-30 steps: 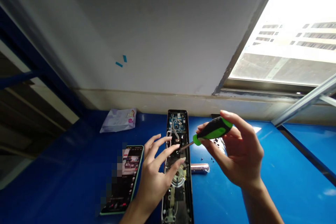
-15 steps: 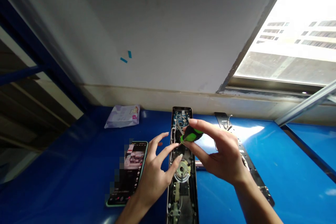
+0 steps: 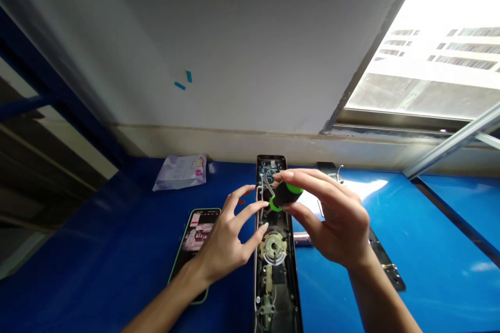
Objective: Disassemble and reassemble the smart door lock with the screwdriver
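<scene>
While gripping screwdriver (image 3: 286, 195) with right hand (image 3: 338, 223) over open casing (image 3: 278, 273), lower centre of frame, holding left hand (image 3: 232, 237) fingers wide over its left edge. Probably screwdriving, can't see tip; should call next for steady, square pressure.

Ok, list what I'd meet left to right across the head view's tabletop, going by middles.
Pale purple plastic packet, bare left hand, long black open casing, bare right hand gripping the green-and-black screwdriver.

Black casing (image 3: 287, 299), near end beyond view
</scene>
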A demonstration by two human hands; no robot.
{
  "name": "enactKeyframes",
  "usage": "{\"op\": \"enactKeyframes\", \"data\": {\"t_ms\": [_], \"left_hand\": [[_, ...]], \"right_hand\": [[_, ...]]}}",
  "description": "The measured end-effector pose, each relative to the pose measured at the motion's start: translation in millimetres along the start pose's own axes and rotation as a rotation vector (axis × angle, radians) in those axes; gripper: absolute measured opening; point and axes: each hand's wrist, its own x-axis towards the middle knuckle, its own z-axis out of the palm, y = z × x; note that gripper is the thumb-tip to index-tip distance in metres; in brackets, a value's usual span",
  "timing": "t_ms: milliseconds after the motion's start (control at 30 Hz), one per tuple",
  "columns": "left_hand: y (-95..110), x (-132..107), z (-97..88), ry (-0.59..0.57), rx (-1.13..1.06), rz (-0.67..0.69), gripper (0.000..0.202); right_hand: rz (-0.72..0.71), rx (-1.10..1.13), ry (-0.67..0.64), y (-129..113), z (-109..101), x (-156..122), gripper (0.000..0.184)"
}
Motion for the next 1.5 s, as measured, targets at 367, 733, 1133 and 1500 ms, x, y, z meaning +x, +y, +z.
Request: {"op": "enactKeyframes", "data": {"t_ms": [367,733,1133,1500], "left_hand": [[-3,-11,4.6,-0.058,-0.28,-0.181,0.036],[-3,-17,8.6,-0.074,-0.411,-0.247,0.036],[-2,-17,6.9,-0.063,-0.378,-0.236,0.033],[-3,-19,8.9,-0.059,-0.394,-0.252,0.034]], "right_hand": [[0.032,-0.025,0.033,-10,-7,-1,0.055],[0.073,-0.028,0.104,-11,-5,-6,0.048],[0.07,-0.034,0.113,-13,-4,-5,0.047],[0.08,0.004,0.131,-12,-1,-3,0.044]]}}
